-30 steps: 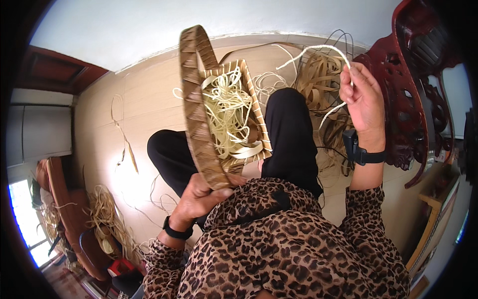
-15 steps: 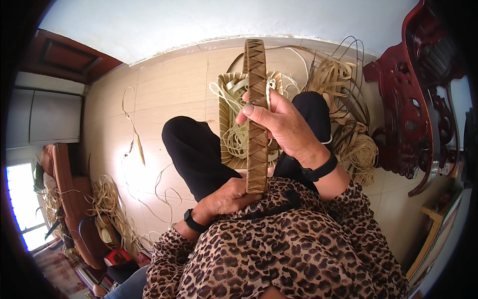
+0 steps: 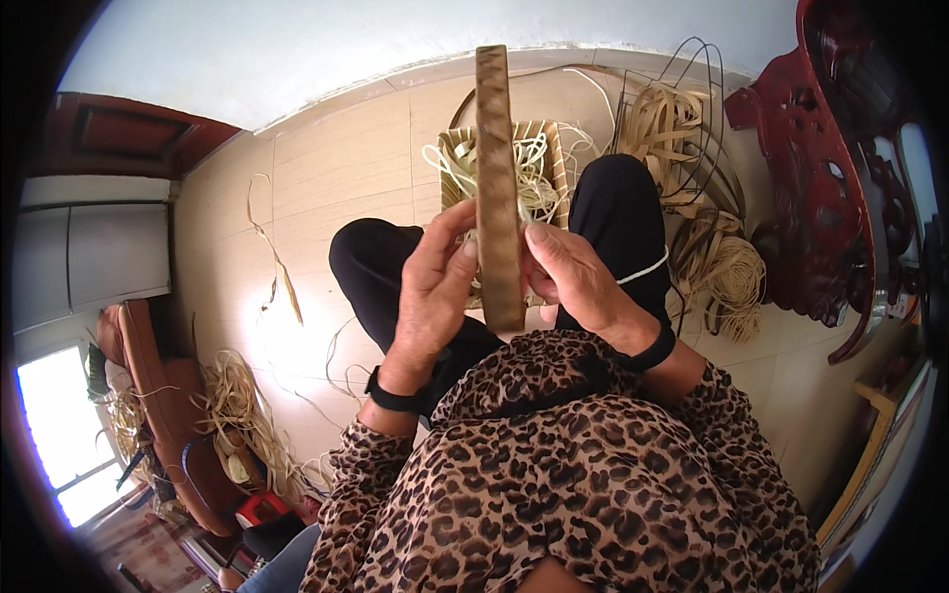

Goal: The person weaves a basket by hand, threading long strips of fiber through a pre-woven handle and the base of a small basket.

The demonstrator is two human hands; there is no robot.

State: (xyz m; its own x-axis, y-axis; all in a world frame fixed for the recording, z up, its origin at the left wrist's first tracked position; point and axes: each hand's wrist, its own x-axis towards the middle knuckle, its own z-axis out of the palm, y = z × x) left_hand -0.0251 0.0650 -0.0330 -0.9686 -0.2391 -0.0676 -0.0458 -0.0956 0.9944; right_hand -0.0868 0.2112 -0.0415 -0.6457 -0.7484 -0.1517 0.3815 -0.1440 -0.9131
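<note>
- Just changed: left grip (person's bare left hand) has come up from the lower end of the long, flat, brown woven band to its flank, level with right grip (bare right hand). My read: the band is now steadied from both sides, so finer work with the fingers looks possible.
- Left grip: narrow, thumb at the band's left edge, fingers going behind. Holding the band.
- Right grip: thumb up against the band's right edge, fingertips mostly hidden. Can't tell if it pinches band, cord or both.
- Band: held between the hands, roughly upright in view, partly hiding the shallow rectangular basket with pale stitched rim. Surface blurred, weave hard to read.
- Thin off-white cord lies across the right knee in black trousers, leading toward the right wrist; far end not traceable.
- Basket contents: tangled pale cord.
- On the beige tiled floor, right side: loose tan flat strips, and nearer, a bundle of thin straw-coloured cord.
- Versus half a second ago: right grip was wrapped over the band's middle; now it sits beside the edge. Band's lower end appears higher, zigzag face less distinct. Basket contents look much the same.
</note>
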